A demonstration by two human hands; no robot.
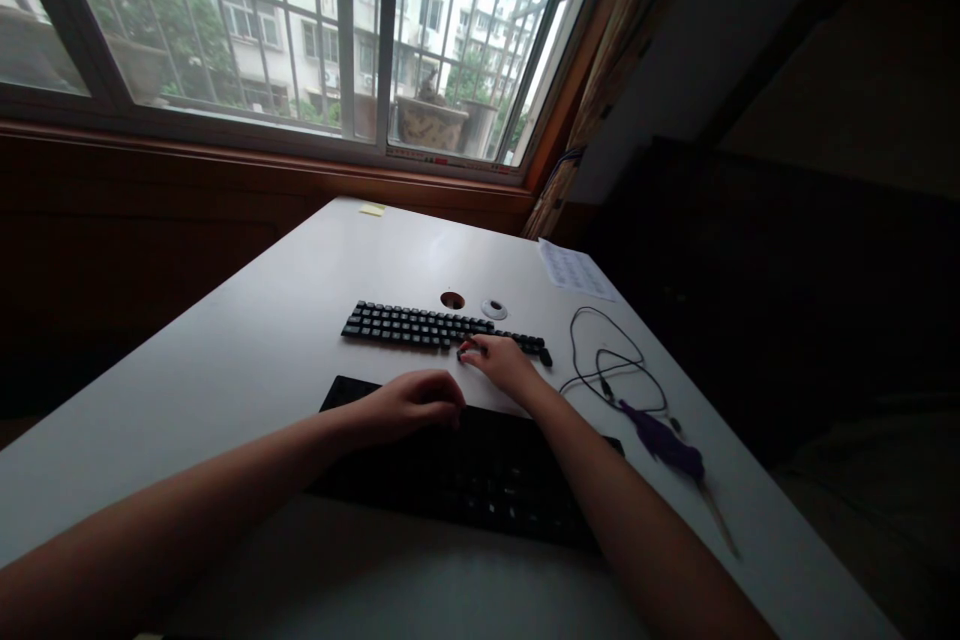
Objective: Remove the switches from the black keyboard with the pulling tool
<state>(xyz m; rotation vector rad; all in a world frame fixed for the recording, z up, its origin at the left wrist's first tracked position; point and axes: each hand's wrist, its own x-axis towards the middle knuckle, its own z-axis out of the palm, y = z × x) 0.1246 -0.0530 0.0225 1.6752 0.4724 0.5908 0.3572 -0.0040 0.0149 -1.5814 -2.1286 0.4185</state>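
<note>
A black keyboard (480, 480) lies in front of me on the white table, its details mostly lost in shadow. My left hand (420, 400) is over its far edge, thumb and fingers curled together; whether anything is between them is hidden. Beyond the keyboard, rows of dark keycaps (405, 325) stand close together on the tabletop. My right hand (491, 360) reaches to the near side of these rows, thumb and forefinger pinching a small dark keycap (460, 355). One longer dark keycap (546, 358) sits at the right end of the rows.
To the right are a coiled black cable (607, 370) and a purple-handled tool (667, 445) with a thin shaft. A printed sheet (574, 270), a yellow note (372, 210), a round cable hole (452, 301) and its white cover (495, 310) are farther back. A barred window faces me.
</note>
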